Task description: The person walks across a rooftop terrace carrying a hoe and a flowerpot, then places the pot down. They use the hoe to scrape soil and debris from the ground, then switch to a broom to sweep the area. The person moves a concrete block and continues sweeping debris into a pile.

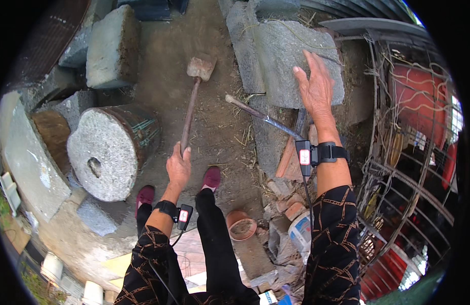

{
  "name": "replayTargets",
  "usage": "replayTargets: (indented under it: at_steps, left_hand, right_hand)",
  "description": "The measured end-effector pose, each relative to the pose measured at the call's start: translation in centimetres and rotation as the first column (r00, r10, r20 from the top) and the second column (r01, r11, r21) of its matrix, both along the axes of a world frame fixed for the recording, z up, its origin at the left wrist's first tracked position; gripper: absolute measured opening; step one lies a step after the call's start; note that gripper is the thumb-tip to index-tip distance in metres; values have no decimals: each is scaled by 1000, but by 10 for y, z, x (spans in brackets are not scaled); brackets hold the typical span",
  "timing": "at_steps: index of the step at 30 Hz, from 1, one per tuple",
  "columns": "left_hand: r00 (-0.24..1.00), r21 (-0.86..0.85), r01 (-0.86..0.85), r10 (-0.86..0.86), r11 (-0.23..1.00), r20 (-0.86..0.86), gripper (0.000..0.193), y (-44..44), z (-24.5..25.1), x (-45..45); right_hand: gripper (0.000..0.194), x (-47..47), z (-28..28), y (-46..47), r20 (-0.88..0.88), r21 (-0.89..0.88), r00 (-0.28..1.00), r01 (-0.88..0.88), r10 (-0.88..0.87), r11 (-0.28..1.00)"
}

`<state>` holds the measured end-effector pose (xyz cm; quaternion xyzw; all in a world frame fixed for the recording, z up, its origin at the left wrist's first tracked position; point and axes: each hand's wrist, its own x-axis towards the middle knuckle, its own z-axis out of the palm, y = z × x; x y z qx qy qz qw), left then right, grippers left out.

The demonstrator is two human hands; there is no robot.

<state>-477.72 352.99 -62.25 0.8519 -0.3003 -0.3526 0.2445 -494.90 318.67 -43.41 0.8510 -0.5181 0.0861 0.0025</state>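
My left hand (pixel 178 164) is closed around the lower end of a wooden handle (pixel 190 114). At the far end of that handle is a blocky, earth-coloured tool head (pixel 201 66) over the dirt ground; its exact kind is hard to tell. My right hand (pixel 315 85) has its fingers apart and holds nothing. Beneath or against it lies a thick grey stone slab (pixel 284 72); whether the palm touches it I cannot tell. A pole (pixel 263 116), partly metal, slants between the slab and my right forearm, its lower end hidden there.
To the left stands a round millstone (pixel 103 156) with a hole, near a large stone block (pixel 112 47). A terracotta pot (pixel 241 225), broken bricks (pixel 295 206) and a white bucket (pixel 301 232) sit at lower right. A metal wire cage (pixel 410 167) borders the right side.
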Motion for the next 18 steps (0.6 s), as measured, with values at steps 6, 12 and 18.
replayTargets:
  at_steps: [6,12,18]
  left_hand:
    - [997,56,-71,72,996,-3,46,-62,-52,-22]
    - [981,9,-181,181,983,-72,45,-109,-99,-59]
    - [968,-87,-242,235,966,-82,42,-191,-127,-77]
  right_hand:
    - [52,-15,-27,-17,-157,-151,979,-151,127,977]
    - [52,-21,-32,-19,-156,-188,973,-195,167,963]
    - [52,-20,-31,-19,-143,-152,978,-175,154,973]
